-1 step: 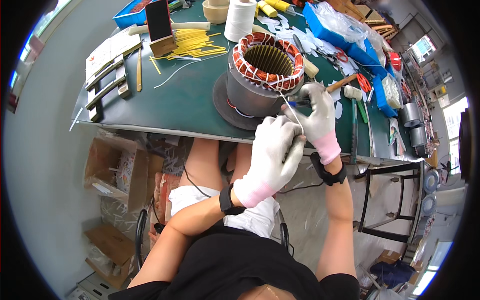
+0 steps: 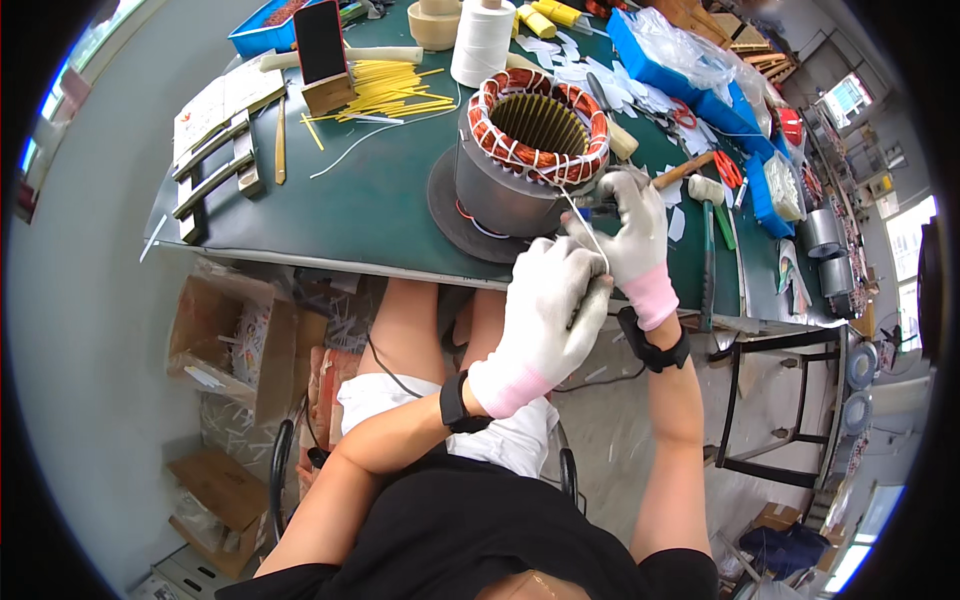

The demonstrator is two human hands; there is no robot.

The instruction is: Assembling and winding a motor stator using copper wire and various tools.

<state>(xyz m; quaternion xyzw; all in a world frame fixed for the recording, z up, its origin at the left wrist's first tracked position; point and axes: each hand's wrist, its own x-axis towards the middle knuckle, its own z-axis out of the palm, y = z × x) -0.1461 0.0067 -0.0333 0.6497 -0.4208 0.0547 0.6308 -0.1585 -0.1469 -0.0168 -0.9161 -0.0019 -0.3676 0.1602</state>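
Observation:
A motor stator (image 2: 510,180) stands upright on a dark round turntable (image 2: 440,215), its copper winding ring (image 2: 490,140) laced with white cord. From the ring's near right edge a white cord (image 2: 585,222) runs taut down to my left hand (image 2: 550,305), which is closed with the cord pinched between thumb and fingers. Beside the stator's right side, my right hand (image 2: 640,235) is curled round a slim tool with a blue part (image 2: 597,212); the fingers hide most of it, so its kind is unclear. Both hands wear white gloves with pink cuffs.
A white cord spool (image 2: 483,45) and yellow strips (image 2: 395,88) lie behind the stator. To the right are a mallet (image 2: 706,200), red-handled scissors (image 2: 727,168), a wooden handle (image 2: 685,170) and blue bins (image 2: 655,52). A metal rack (image 2: 215,170) sits left, near the table's front edge.

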